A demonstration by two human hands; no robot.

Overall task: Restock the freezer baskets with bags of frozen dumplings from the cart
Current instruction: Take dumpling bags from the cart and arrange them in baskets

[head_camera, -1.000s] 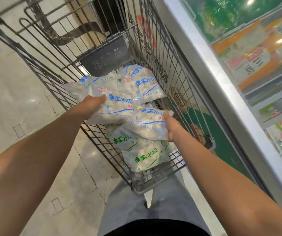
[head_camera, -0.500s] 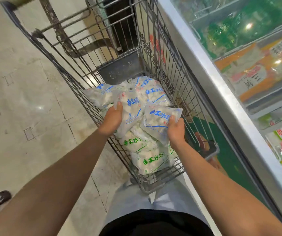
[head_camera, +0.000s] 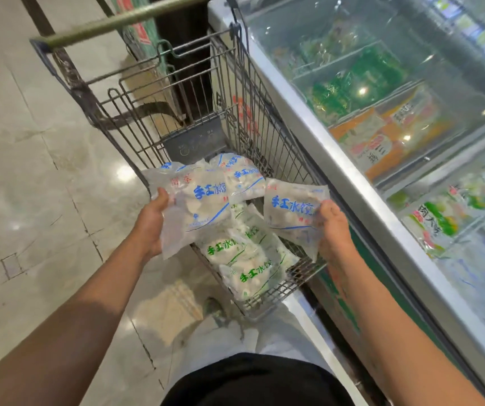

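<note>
My left hand (head_camera: pixel 151 224) grips a clear bag of dumplings with blue print (head_camera: pixel 197 206), held above the left side of the wire cart (head_camera: pixel 247 112). My right hand (head_camera: pixel 330 227) grips a second blue-print bag (head_camera: pixel 291 209) over the cart's right side, near the freezer. Another blue-print bag (head_camera: pixel 242 177) lies in the cart behind them. Bags with green print (head_camera: pixel 235 253) lie stacked on the cart's floor below my hands.
The chest freezer (head_camera: pixel 338 177) runs along the right, its steel rim right beside the cart. Through its glass lids (head_camera: pixel 382 92) I see green, orange and white packets in wire baskets. Pale tiled floor (head_camera: pixel 30 186) spreads to the left. The cart's handle (head_camera: pixel 124 22) crosses the top.
Both hands have lifted their bags up out of the pile and moved apart; the right bag now hangs separate from the others. The view has tilted up, showing more of the freezer.
</note>
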